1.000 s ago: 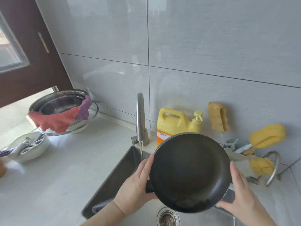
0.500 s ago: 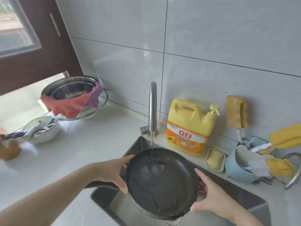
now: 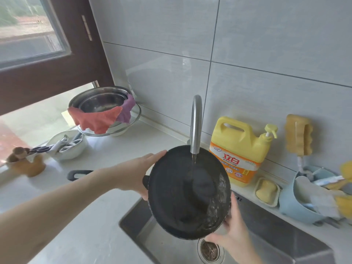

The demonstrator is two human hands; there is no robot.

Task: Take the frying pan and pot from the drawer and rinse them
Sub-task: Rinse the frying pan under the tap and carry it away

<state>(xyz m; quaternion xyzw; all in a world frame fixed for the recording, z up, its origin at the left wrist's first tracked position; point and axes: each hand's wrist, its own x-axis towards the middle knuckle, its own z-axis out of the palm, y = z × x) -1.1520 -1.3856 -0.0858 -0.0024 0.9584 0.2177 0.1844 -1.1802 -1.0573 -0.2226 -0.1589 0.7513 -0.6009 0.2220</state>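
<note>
The left hand (image 3: 140, 173) holds the frying pan (image 3: 187, 193) at its left rim, the right hand (image 3: 231, 230) cups the lower right edge, tilting it over the sink (image 3: 276, 237) at lower centre. Tap (image 3: 196, 122) water strikes it: rinsing is underway. Next, likely swirling, then draining.

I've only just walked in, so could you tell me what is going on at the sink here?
A person is rinsing a black frying pan over the sink. Water runs from the faucet into the tilted pan. The left hand holds its left rim, and the right hand supports its lower right edge. A yellow detergent bottle stands behind the sink. No pot is being handled.
</note>
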